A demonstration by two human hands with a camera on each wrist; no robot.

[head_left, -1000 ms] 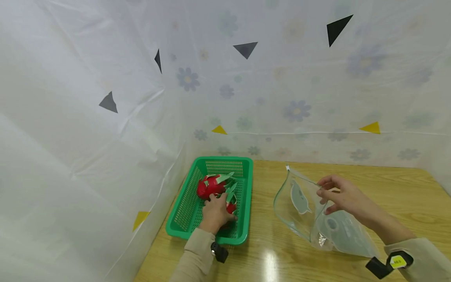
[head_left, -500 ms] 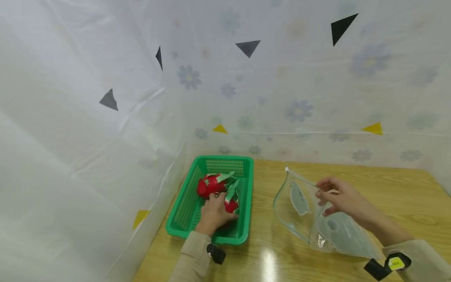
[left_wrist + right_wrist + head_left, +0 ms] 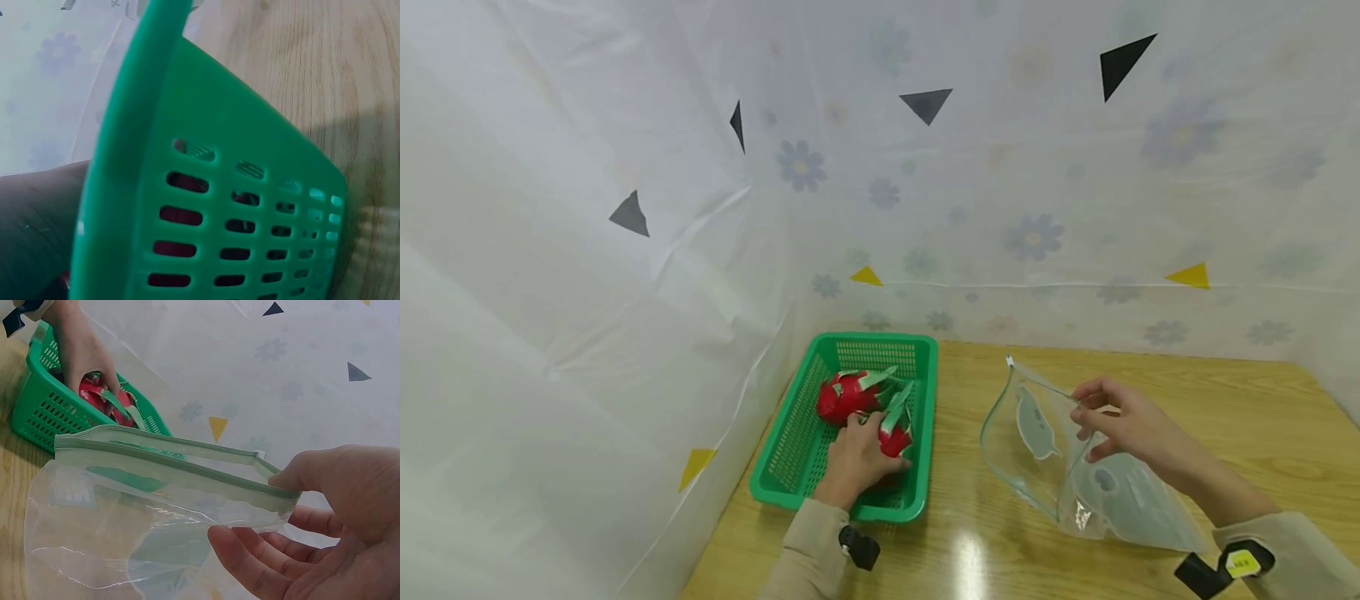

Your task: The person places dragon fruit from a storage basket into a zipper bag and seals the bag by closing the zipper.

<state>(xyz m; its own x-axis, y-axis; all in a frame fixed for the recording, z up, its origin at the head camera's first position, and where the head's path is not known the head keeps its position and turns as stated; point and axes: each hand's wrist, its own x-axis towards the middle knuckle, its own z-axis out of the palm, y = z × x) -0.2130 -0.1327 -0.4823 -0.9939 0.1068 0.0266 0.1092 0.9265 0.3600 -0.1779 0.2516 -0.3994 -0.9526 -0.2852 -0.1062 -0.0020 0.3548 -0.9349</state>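
In the head view, my left hand [image 3: 856, 458] reaches into a green plastic basket [image 3: 932, 408] and grips the nearer dragon fruit [image 3: 895, 440], thumb on its right side. A second red dragon fruit [image 3: 841, 400] with green leaf tips lies just behind it. My right hand [image 3: 1138, 429] pinches the rim of a clear zip bag [image 3: 1037, 475], whose mouth gapes toward the basket. In the right wrist view, the thumb of the right hand [image 3: 350, 512] presses on the green zip strip, the fingers underneath. The left wrist view shows mostly the basket's slotted wall [image 3: 219, 100].
The basket and bag rest on a wood-grain table [image 3: 970, 375]. A whitish plastic sheet [image 3: 625, 333] rises along the left, and a flowered sheet [image 3: 1037, 167] stands behind. A small white zip slider [image 3: 1011, 361] sits at the bag's far corner.
The nearer dragon fruit has shifted slightly to the right under my left hand and shows more of its red side. My right hand and the bag stay nearly still.
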